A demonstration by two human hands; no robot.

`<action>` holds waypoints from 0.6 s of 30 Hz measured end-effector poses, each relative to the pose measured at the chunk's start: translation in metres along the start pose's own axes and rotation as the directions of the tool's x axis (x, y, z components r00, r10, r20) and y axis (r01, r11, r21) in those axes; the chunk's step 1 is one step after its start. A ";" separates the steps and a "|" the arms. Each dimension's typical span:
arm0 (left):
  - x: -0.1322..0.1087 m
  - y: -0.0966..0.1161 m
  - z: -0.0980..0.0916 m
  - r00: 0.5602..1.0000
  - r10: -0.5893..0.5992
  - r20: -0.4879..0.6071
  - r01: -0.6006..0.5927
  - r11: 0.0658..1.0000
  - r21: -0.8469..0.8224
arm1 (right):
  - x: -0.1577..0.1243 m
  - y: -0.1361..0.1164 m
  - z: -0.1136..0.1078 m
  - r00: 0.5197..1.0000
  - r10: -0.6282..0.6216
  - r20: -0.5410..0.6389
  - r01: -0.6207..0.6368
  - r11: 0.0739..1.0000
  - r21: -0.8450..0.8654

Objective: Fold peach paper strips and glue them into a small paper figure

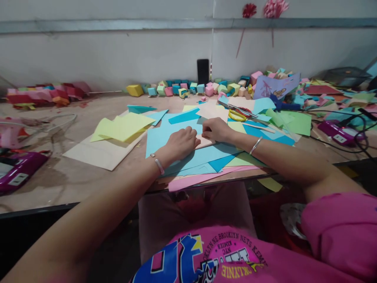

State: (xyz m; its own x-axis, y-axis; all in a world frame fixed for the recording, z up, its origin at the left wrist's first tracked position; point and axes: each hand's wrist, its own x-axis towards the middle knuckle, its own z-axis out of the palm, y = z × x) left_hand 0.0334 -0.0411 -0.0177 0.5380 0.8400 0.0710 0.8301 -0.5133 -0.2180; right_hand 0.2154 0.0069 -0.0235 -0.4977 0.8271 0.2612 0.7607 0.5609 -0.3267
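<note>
A small pale peach piece of paper (206, 142) lies on light blue sheets (159, 135) in front of me. My left hand (182, 144) has its fingers curled down on the paper's left side. From the other side, my right hand (216, 129) pinches the same paper near its upper edge, thumb and fingers together. The two hands are close but apart, and the fingers partly cover the paper. Just beyond my right hand are scissors (237, 114) with yellow and red handles, on top of loose sheets.
Yellow sheets (123, 126) lie over a cream sheet (103, 155) to the left. Small coloured paper boxes (176, 89) line the wall by an upright phone (203, 71). Purple socket boxes stand left (22, 171) and right (341, 131), with black cables (365, 129) at right.
</note>
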 end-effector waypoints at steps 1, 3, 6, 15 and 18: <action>-0.002 -0.001 -0.001 1.000 0.008 0.002 -0.008 1.000 -0.002 | 0.000 0.000 0.000 1.000 0.001 0.002 -0.001 1.000 0.002; -0.005 -0.002 -0.003 1.000 0.023 0.012 -0.023 1.000 -0.013 | -0.001 -0.001 -0.001 1.000 0.003 0.007 -0.003 1.000 0.005; -0.006 -0.004 -0.008 0.998 0.058 0.038 -0.056 0.997 -0.046 | 0.000 -0.001 -0.002 1.000 0.005 0.015 -0.005 1.000 0.005; -0.003 -0.022 -0.015 0.978 0.156 0.139 -0.115 0.958 -0.263 | 0.002 -0.001 -0.001 1.000 0.005 0.017 -0.005 1.000 -0.013; -0.002 -0.031 -0.015 0.962 0.216 0.164 -0.147 0.924 -0.352 | 0.003 -0.001 -0.002 1.000 0.007 0.016 -0.007 1.000 -0.020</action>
State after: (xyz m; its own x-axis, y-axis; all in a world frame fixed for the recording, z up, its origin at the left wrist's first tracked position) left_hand 0.0089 -0.0295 0.0036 0.6730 0.7265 -0.1386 0.7396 -0.6603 0.1305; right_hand 0.2139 0.0083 -0.0211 -0.4989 0.8315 0.2444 0.7721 0.5545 -0.3104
